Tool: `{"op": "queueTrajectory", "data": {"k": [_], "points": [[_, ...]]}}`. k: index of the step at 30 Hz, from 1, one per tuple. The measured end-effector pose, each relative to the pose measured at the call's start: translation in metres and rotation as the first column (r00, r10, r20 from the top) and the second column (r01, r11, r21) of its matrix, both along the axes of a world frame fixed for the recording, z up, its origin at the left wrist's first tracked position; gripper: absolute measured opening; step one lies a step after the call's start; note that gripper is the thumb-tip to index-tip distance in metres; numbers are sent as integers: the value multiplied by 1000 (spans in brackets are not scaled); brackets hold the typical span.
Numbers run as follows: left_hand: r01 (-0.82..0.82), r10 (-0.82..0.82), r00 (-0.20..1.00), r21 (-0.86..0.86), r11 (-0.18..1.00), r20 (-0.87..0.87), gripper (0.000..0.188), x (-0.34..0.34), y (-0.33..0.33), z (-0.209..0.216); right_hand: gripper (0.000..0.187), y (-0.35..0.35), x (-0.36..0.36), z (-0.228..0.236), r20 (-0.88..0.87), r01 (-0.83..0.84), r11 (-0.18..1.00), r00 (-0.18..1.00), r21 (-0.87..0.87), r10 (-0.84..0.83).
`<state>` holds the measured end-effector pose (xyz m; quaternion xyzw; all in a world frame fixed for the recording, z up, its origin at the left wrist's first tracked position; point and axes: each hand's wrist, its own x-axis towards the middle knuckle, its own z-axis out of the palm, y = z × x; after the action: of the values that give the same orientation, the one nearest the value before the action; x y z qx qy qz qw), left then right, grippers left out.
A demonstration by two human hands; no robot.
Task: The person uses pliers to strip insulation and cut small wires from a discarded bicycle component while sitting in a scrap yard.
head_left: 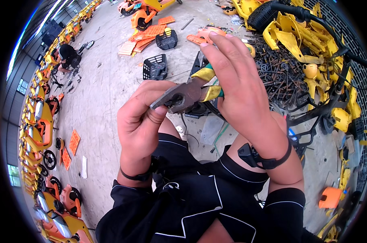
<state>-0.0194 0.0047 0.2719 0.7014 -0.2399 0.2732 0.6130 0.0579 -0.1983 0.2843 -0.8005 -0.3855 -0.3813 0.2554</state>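
Observation:
Large combination pliers [186, 97] with dark, worn metal jaws and yellow-and-green handles are raised in front of my lap. My right hand [242, 87] holds them by the handles, its fingers reaching long over the grips. The handles stand apart, and the jaws point left toward my other hand. My left hand [137, 121] is closed in a pinch right at the jaws, thumb and forefinger touching or almost touching the metal. A small dark bit shows by the jaws; whatever the pinch holds is mostly hidden.
Black baskets [156, 67] and orange panels [145, 37] lie on the concrete floor ahead. Right of my hands is a heap of dark metal parts [278, 73], with yellow plastic covers [292, 38] behind. Yellow-orange scooters [40, 121] line the left side. Another person [68, 56] crouches far left.

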Motion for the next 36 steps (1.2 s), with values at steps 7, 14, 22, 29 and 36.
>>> {"op": "queueTrajectory", "data": {"k": [7,14,22,29,36], "points": [[-2,2,1000,17,1000,-8,18,0,3,0,60,2,-3,-2,-60,-14,999,998,-31,13],[4,-4,1000,-32,999,-14,17,-3,6,1,65,4,-6,-1,-105,-39,997,994,-60,33],[62,-62,998,-52,997,-10,18,-3,12,3,65,5,-3,-5,-91,-139,989,987,-46,134],[46,-46,999,-11,999,9,19,-1,13,-2,56,6,-4,-6,55,-36,998,998,-53,39],[76,-81,996,-118,990,-37,19,-1,10,-4,50,7,0,-7,105,-39,998,994,-51,44]]}}
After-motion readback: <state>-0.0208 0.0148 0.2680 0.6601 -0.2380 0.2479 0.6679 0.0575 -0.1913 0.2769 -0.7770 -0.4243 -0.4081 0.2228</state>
